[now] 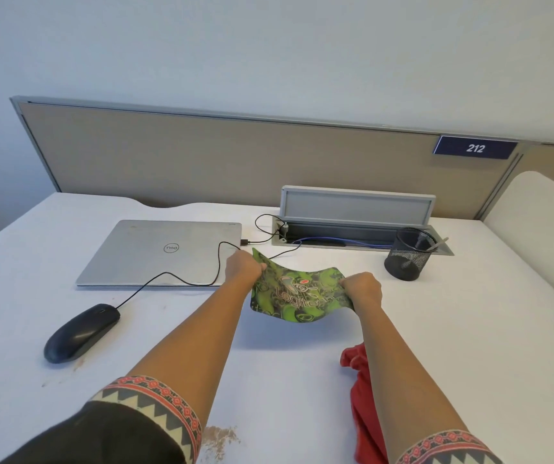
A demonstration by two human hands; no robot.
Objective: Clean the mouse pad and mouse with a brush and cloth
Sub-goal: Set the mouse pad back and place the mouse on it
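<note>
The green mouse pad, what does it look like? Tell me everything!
The mouse pad is thin and floppy, printed with green swirly shapes and grey lettering. It is lifted off the white desk, sagging and curved in the middle, casting a shadow below. The left hand pinches its far left corner and the right hand grips its right edge. Nothing else touches it.

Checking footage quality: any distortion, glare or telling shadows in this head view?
Head view: wide-angle bending curves the beige partition; soft even light, no harsh glare; the green printed mouse pad, held by left hand and right hand, casts a shadow on the white desk, so it's lifted.
</note>
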